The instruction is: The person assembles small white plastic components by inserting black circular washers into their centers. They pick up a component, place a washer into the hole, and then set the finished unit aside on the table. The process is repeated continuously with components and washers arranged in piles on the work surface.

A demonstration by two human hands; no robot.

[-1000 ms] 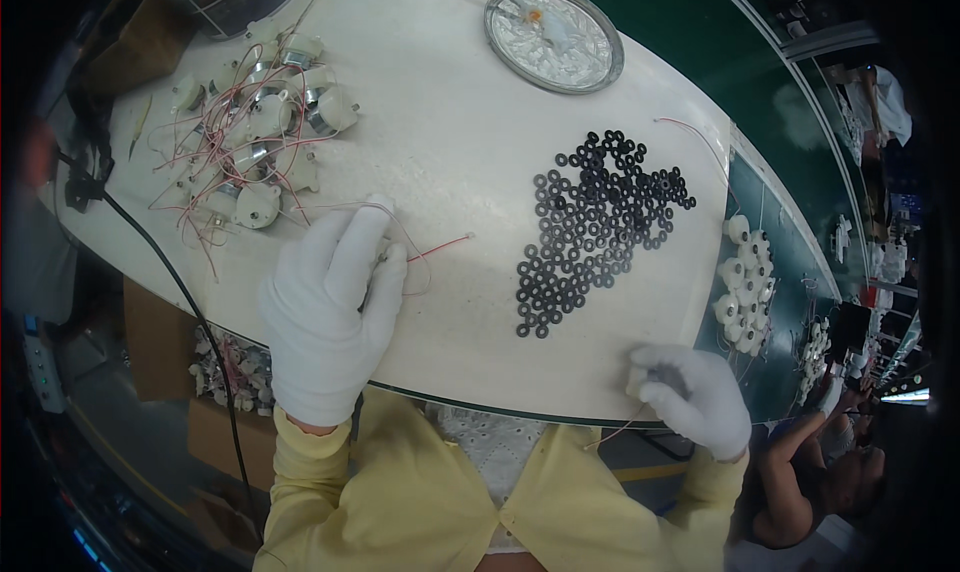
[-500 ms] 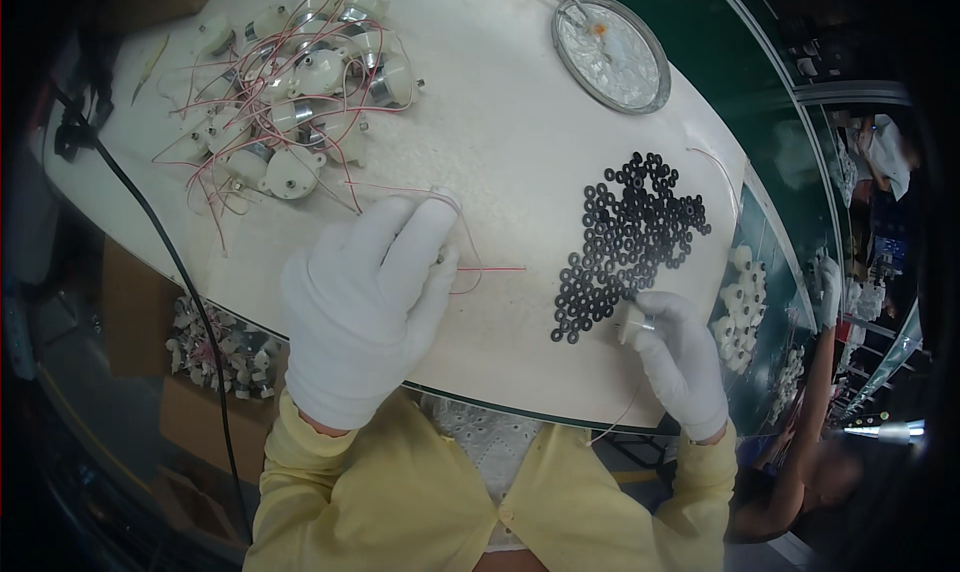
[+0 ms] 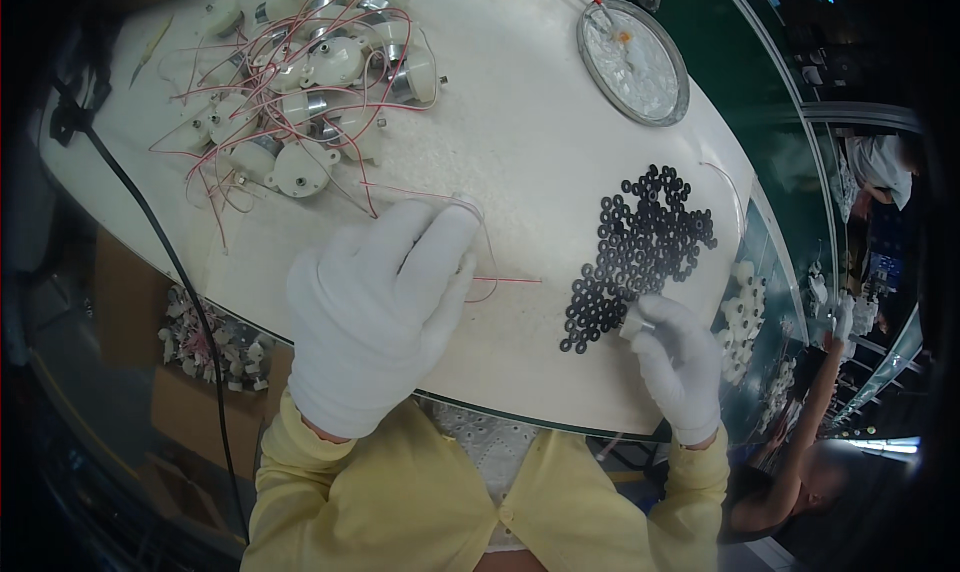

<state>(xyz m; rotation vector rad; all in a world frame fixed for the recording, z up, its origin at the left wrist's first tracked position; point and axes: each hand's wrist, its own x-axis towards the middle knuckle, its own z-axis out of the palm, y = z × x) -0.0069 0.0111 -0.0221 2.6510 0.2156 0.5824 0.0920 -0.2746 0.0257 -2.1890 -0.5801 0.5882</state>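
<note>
My left hand [image 3: 385,307], in a white glove, is closed at the middle of the white table. Thin red and white wires [image 3: 510,280] run out by its fingertips; the part they belong to is hidden in the hand. My right hand [image 3: 675,357], also gloved, pinches a small white cylindrical plastic part [image 3: 634,322] between thumb and fingers. That part is at the near edge of a spread of small black rings [image 3: 640,237]. Beyond my left hand lies a heap of white-and-silver motors [image 3: 330,62] with tangled red and white wires.
A round dish [image 3: 635,67] with clear, shiny contents and a red-handled tool stands at the far right. White plastic parts [image 3: 742,322] lie right of the table. A black cable [image 3: 150,212] crosses the left side. Boxed parts [image 3: 210,342] are below. A co-worker's arm [image 3: 815,407] shows at right.
The view has shifted slightly, so the table's contents appear a little farther right. Both hands keep their grips, and the right hand's white part stays beside the black rings.
</note>
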